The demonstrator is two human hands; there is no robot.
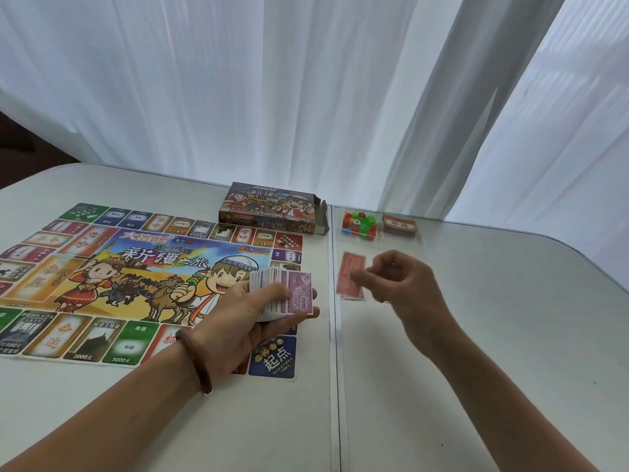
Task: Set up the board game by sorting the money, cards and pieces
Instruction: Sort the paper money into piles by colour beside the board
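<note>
Hanging along the far side as a white sheer curtain (306, 80), falling in long vertical folds and glowing with daylight, overlapping in separate panels toward the right. Reaching down behind the far edge of a pale desk (102, 413). Butting against a second pale desk (510, 352) on the right, meeting along a straight seam (335, 403) running from near to far. Curving round at the second desk's far corner (578, 247). Showing dark and brownish at the far left, beyond the curtain's edge, as a shadowed patch (23, 148).
</note>
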